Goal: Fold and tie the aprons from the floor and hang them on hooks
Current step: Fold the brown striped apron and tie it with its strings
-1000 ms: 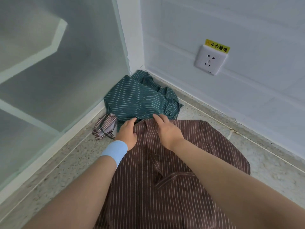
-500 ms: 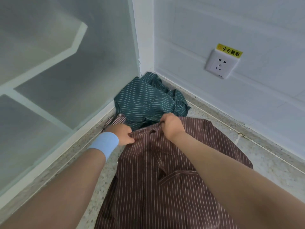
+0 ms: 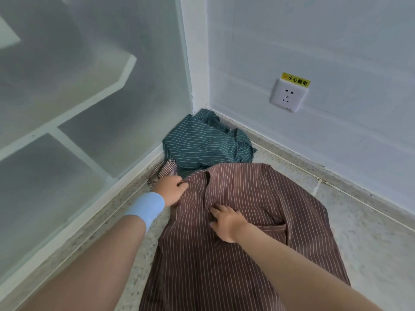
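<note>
A brown striped apron lies spread on the speckled floor in front of me. My left hand, with a light blue wristband, pinches the apron's upper left edge. My right hand rests on the middle of the apron, fingers spread over a fold. Behind it, a crumpled green striped apron fills the corner. A small brown checked cloth pokes out beside it, partly hidden by my left hand.
A frosted glass partition with a white frame runs along the left. A white wall with a socket under a yellow sticker stands to the right. No hooks are in view.
My right hand let go of the apron's top edge and moved down onto its middle. My left hand stayed at the upper left edge. The view shifted slightly.
</note>
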Available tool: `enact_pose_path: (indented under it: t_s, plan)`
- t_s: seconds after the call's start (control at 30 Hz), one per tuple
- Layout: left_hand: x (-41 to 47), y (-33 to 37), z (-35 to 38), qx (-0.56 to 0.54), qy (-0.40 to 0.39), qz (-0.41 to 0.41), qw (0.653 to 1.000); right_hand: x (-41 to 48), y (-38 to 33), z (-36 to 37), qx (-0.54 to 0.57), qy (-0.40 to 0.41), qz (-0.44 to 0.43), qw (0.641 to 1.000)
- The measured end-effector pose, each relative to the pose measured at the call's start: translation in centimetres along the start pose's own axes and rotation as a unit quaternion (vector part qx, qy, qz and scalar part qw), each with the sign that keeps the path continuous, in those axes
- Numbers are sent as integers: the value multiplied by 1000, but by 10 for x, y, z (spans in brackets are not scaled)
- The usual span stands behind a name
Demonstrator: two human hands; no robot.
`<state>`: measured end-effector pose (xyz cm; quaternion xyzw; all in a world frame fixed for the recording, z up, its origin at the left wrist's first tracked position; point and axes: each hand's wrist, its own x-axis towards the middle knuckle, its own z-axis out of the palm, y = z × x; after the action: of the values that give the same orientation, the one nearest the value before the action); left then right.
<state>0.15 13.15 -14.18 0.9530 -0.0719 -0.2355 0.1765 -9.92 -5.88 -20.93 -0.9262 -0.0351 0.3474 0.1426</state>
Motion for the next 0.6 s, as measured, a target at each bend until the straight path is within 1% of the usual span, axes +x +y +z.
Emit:
enact_pose_path:
  t_s: [0.03,0.07,0.1,0.13,0.17,0.2,0.23,0.27,0.3,0.33,0.37,0.4,0.43,0.5,0.53,0.57,0.6]
  plan:
    - [-1,-3,0,-19,-31,-18,999,-2,0,-2,15,2,3,1000]
    - [-5,-2,-2,-49,-68,-37,996,-5,-1,-5,38,24,5,999]
    - [-8,0,-2,-65,-101,-53,991,-7,-3,-8,73,62,6,995]
    - [-11,4,-5,-59,-119,-54,990,-11,-6,-13,131,102,8,986]
    - [-15,12,-7,-52,-125,-52,989,-15,-10,-19,219,128,13,967]
    - [-15,19,-7,-61,-115,-37,991,-19,-15,-25,327,139,17,935]
    - [-18,29,-6,-83,-97,-16,992,-23,-19,-33,427,143,19,893]
    - [-21,41,-5,-129,-81,6,988,-26,-21,-42,498,151,21,854]
    - [-25,53,-3,-204,-79,17,976,-29,-21,-49,534,167,25,828]
    - [-27,65,0,-312,-97,18,945,-31,-18,-55,547,190,34,815]
    - [-28,77,5,-408,-121,3,905,-33,-12,-59,541,216,50,811]
    - [-29,86,11,-464,-132,-10,876,-33,-3,-62,524,240,70,814]
    - [-28,92,20,-470,-114,-12,875,-31,7,-64,501,258,92,821]
    - [-29,99,32,-384,-8,4,923,-28,30,-65,479,277,142,821]
    - [-31,96,39,-337,35,7,941,-26,41,-65,491,280,162,809]
    - [-36,94,42,-310,42,14,950,-27,50,-64,515,283,173,790]
    - [-41,89,48,-285,16,18,958,-30,56,-64,544,280,175,772]
